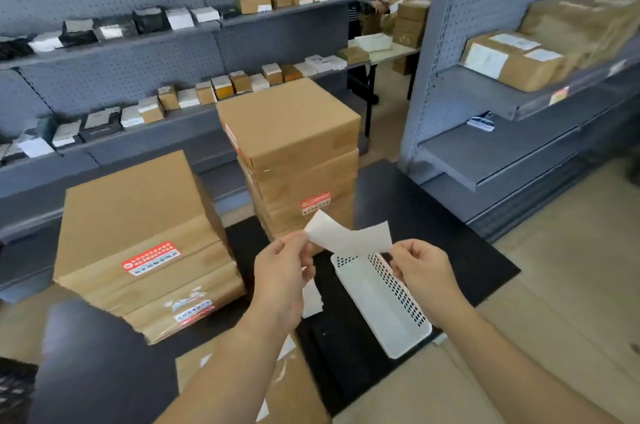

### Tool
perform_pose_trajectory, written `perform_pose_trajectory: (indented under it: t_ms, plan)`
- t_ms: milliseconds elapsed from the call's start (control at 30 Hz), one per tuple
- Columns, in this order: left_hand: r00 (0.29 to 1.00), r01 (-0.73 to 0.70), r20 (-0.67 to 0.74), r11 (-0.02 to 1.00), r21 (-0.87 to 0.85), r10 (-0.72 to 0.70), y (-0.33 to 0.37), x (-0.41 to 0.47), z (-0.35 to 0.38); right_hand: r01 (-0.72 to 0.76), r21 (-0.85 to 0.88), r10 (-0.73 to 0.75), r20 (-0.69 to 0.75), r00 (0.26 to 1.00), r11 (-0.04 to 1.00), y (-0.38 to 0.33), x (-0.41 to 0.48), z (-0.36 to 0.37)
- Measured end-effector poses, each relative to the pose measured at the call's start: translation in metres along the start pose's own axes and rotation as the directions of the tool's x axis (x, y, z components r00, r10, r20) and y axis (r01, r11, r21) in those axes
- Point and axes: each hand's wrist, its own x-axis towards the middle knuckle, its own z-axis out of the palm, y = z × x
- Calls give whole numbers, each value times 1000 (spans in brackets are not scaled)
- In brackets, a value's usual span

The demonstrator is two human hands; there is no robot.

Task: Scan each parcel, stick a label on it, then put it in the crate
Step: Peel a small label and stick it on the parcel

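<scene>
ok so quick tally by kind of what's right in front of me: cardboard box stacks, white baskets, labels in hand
cardboard box stacks: 2
white perforated basket: 1
white label, pinched at its ends by the left hand and the right hand: 1
total: 4

Even, bright indoor light fills the stockroom, casting only soft shadows beneath the grey shelves and beside the stacked cardboard boxes. The white label is close to blown out, any print on it unreadable. A faint sheen lies on the black mat. The wide-angle lens bows the shelf lines toward the frame's edges, and the parcels on the right-hand shelf smear into blur; fine detail is soft throughout.
</scene>
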Motion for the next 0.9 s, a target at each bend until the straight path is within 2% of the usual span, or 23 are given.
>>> perform_pose_trajectory:
  t_ms: [233,333,400,600,733,900]
  plan:
    - [974,190,-117,981,-36,-193,-74,47,24,-213,9,211,-199,957,977,86,31,-30]
    - [962,197,-179,978,-68,-206,-89,56,22,-253,14,249,-236,939,967,108,40,-36]
    - [960,186,-206,982,-30,-188,-96,60,16,-267,-51,249,-222,943,962,120,44,-36]
    - [980,174,-116,977,120,-161,-113,58,-14,-301,-353,287,-93,953,886,147,61,-17]
    - [983,167,-105,969,184,-150,-124,56,-34,-334,-431,310,-127,942,838,161,74,-5]
    - [991,131,0,943,305,-137,-130,46,-64,-320,-480,285,-146,947,817,169,74,6]
